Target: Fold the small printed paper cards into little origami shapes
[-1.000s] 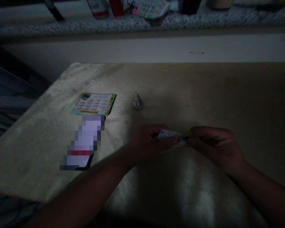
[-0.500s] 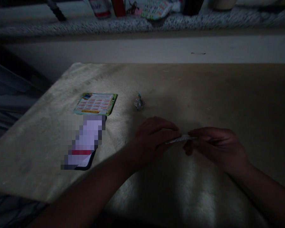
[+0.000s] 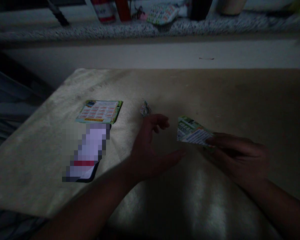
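My right hand (image 3: 236, 158) pinches a folded piece of printed paper (image 3: 192, 131), green and white, and holds it just above the pale cloth-covered table (image 3: 215, 96). My left hand (image 3: 150, 150) is open beside it, fingers spread, thumb pointing right, holding nothing. Just beyond its fingertips lies a small crumpled or folded paper piece (image 3: 145, 108) on the cloth.
A printed card with a green border (image 3: 100, 111) lies flat at the left, and a phone with a lit screen (image 3: 86, 153) lies just in front of it. Beyond the table runs a speckled ledge (image 3: 150, 28) with bottles and a patterned packet (image 3: 162, 13).
Both hands held the paper together before. My left hand has let go and opened, moving left. My right hand has turned the paper so its printed face shows.
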### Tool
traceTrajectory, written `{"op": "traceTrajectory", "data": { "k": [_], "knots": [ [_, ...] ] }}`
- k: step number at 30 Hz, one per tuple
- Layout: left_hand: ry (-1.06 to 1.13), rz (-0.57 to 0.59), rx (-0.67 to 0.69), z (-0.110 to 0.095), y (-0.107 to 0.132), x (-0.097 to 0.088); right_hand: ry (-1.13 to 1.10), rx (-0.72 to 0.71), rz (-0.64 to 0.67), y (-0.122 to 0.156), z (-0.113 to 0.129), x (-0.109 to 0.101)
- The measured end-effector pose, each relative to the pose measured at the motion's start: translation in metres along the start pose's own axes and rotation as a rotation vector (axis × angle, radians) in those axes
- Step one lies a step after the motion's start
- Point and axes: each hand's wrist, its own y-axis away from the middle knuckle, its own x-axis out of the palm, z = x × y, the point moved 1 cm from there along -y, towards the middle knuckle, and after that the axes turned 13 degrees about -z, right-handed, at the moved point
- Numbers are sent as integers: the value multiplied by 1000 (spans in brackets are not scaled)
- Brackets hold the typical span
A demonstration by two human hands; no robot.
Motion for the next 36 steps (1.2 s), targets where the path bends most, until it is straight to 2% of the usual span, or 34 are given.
{"op": "traceTrajectory", "data": {
  "k": [3, 4, 7, 11, 19, 22, 29, 33, 36],
  "knots": [
    [261, 234, -579, 4, 6, 9, -1, -141, 68, 1, 1, 1],
    [346, 306, -706, 5, 8, 13, -14, -179, 89, 1, 1, 2],
    [535, 378, -863, 6, 15, 22, -58, -270, 133, 1, 1, 6],
    [512, 344, -851, 6, 19, 25, -68, -271, 157, 0, 4, 10],
    [314, 227, -778, -4, 19, 23, -67, -54, 173, 1, 6, 10],
    [249, 167, -732, -6, 23, 24, -46, 16, 141, 4, 4, 9],
    [162, 136, -627, -10, 29, 28, -125, 273, 71, 5, 8, 15],
    [114, 146, -553, -11, 26, 28, -194, 369, 66, 4, 8, 18],
    [110, 165, -536, -9, 27, 29, -148, 398, 3, 5, 6, 19]
  ]
}}
